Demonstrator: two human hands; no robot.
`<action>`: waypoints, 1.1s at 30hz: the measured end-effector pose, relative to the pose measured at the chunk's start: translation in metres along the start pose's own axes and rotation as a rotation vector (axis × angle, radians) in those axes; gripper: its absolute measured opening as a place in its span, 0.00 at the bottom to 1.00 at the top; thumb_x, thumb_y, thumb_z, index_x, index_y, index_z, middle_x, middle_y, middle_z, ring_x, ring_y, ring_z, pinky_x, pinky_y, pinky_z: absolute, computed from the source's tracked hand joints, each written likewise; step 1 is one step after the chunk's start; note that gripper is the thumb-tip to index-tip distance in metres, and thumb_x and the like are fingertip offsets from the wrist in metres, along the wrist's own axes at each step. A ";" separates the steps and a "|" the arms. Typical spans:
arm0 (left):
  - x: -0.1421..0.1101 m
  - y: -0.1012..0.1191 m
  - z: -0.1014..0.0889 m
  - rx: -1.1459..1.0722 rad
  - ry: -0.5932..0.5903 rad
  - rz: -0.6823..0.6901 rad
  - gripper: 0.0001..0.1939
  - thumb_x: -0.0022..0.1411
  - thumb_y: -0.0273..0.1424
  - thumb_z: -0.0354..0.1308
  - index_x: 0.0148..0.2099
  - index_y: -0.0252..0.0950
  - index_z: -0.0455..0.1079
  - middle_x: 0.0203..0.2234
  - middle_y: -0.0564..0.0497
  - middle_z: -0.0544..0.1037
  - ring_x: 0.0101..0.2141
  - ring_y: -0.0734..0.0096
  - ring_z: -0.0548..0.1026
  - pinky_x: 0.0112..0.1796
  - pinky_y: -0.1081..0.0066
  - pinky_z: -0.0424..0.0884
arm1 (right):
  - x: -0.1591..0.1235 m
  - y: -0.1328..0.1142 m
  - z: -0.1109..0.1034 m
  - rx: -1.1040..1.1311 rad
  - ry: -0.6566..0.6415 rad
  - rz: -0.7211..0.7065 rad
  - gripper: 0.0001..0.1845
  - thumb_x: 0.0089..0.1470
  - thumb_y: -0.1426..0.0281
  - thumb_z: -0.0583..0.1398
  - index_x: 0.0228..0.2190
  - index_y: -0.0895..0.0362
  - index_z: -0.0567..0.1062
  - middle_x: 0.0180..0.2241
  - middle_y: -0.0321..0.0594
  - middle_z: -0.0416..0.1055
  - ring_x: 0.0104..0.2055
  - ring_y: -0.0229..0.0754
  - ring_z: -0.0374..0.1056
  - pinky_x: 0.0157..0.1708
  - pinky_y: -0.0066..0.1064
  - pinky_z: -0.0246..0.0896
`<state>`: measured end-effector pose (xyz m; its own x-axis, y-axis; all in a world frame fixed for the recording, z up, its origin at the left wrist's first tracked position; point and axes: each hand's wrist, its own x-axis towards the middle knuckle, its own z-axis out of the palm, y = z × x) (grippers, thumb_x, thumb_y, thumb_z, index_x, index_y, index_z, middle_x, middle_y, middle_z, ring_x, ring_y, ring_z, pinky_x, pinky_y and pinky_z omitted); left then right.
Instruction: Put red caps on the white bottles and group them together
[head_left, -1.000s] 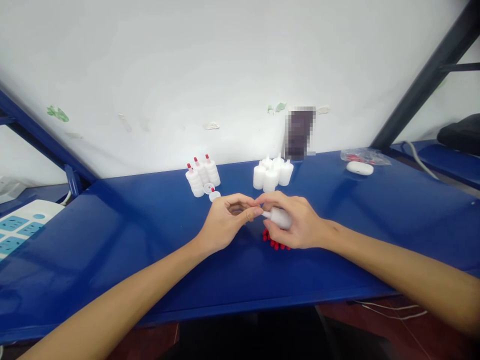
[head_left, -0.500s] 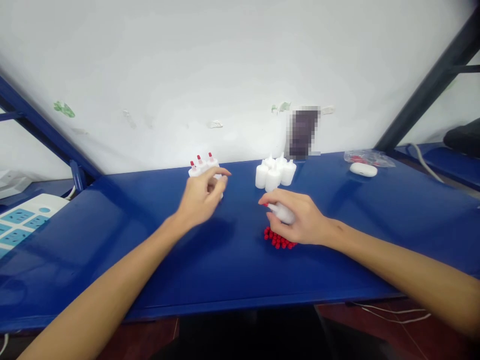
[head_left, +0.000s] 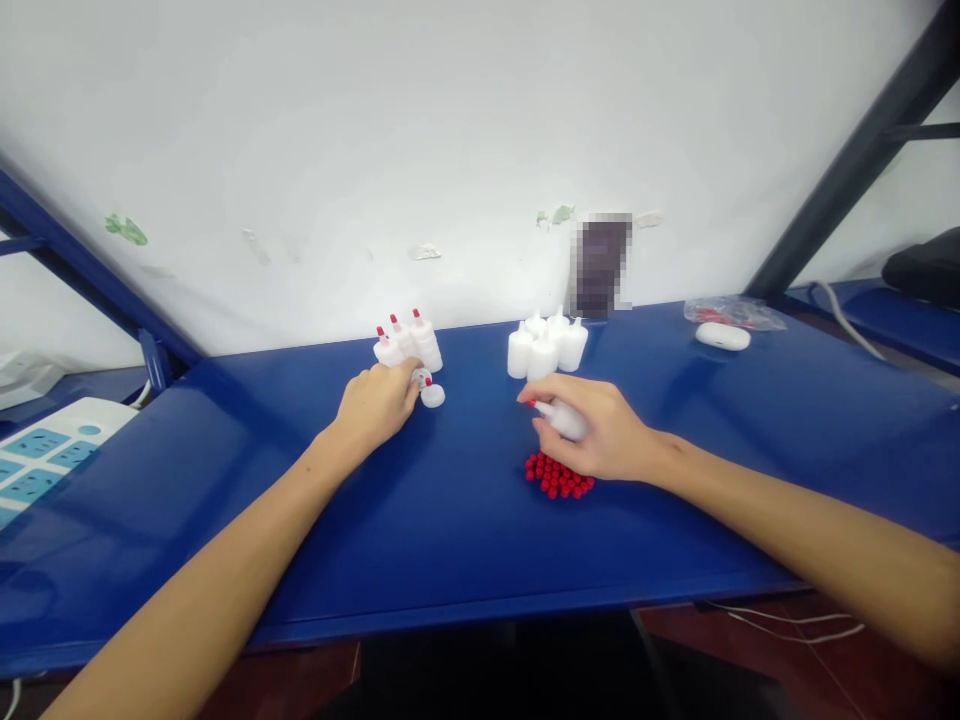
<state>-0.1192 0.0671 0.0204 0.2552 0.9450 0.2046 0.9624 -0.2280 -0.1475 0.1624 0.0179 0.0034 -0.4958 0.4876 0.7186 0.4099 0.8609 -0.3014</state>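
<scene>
My right hand [head_left: 600, 425] is wrapped round a small white squeeze bottle [head_left: 568, 420], tilted with its red-capped nozzle pointing left. The index fingertip is at the red cap. Just below this hand lies a cluster of small red caps [head_left: 559, 475]. At the left, my left hand [head_left: 379, 405] reaches down with thumb and fingers pinched at a small white round piece [head_left: 422, 377], partly hidden. Beside it on the table is another white round piece [head_left: 433, 396] with a red bit near it. Behind stand white bottles with red tips [head_left: 426, 345].
Several white bottles with bare nozzles [head_left: 543, 357] stand together at the back middle. A white earbud case [head_left: 722, 336] and a clear bag with red pieces [head_left: 735, 314] lie at the back right. A power strip [head_left: 56, 450] is at the left of the blue table [head_left: 450, 540].
My left hand has moved down and left from above the table, closing its fingers at a white round piece. My right hand still holds its bottle in nearly the same place.
</scene>
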 end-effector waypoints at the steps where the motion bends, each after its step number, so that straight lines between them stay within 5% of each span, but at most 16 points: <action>1: 0.000 0.000 -0.001 -0.023 0.015 0.000 0.19 0.69 0.35 0.44 0.55 0.40 0.70 0.35 0.42 0.80 0.35 0.49 0.79 0.31 0.65 0.67 | 0.000 0.001 0.000 0.000 0.002 0.005 0.13 0.54 0.75 0.58 0.43 0.56 0.71 0.37 0.39 0.78 0.34 0.40 0.74 0.36 0.31 0.71; 7: -0.004 0.004 -0.012 -0.221 0.311 0.049 0.12 0.67 0.34 0.50 0.48 0.37 0.71 0.26 0.50 0.76 0.28 0.64 0.75 0.32 0.69 0.65 | 0.001 0.001 0.000 0.001 -0.001 0.027 0.13 0.53 0.74 0.58 0.42 0.55 0.72 0.37 0.39 0.78 0.33 0.40 0.74 0.35 0.30 0.71; 11: -0.009 0.010 -0.022 -0.329 0.532 0.255 0.06 0.63 0.30 0.53 0.42 0.36 0.68 0.42 0.46 0.75 0.33 0.70 0.74 0.32 0.71 0.69 | 0.000 -0.002 -0.001 -0.012 -0.045 0.014 0.14 0.50 0.76 0.58 0.41 0.55 0.72 0.35 0.37 0.78 0.28 0.36 0.71 0.30 0.27 0.68; 14: -0.010 0.009 -0.027 -0.412 0.464 0.329 0.03 0.62 0.28 0.53 0.40 0.36 0.64 0.49 0.45 0.73 0.40 0.67 0.75 0.33 0.71 0.70 | 0.000 -0.005 0.000 -0.008 -0.077 0.004 0.15 0.49 0.78 0.57 0.40 0.55 0.72 0.34 0.37 0.77 0.28 0.36 0.70 0.30 0.26 0.68; 23: -0.002 -0.016 -0.018 -0.388 0.269 0.531 0.10 0.65 0.38 0.59 0.39 0.36 0.65 0.36 0.50 0.73 0.31 0.72 0.70 0.35 0.71 0.67 | 0.000 0.000 0.001 -0.038 0.087 0.024 0.11 0.52 0.75 0.59 0.40 0.56 0.73 0.34 0.38 0.79 0.32 0.40 0.75 0.35 0.29 0.71; 33: 0.000 -0.015 -0.007 -0.320 0.101 0.561 0.14 0.66 0.41 0.59 0.46 0.36 0.71 0.42 0.46 0.74 0.40 0.65 0.74 0.39 0.68 0.70 | 0.000 0.002 -0.004 -0.058 0.113 0.053 0.11 0.54 0.73 0.60 0.41 0.58 0.75 0.34 0.39 0.79 0.33 0.41 0.76 0.35 0.30 0.72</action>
<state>-0.1331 0.0688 0.0291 0.7193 0.6388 0.2730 0.6564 -0.7536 0.0338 0.1664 0.0193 0.0052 -0.3842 0.5097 0.7698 0.4781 0.8231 -0.3064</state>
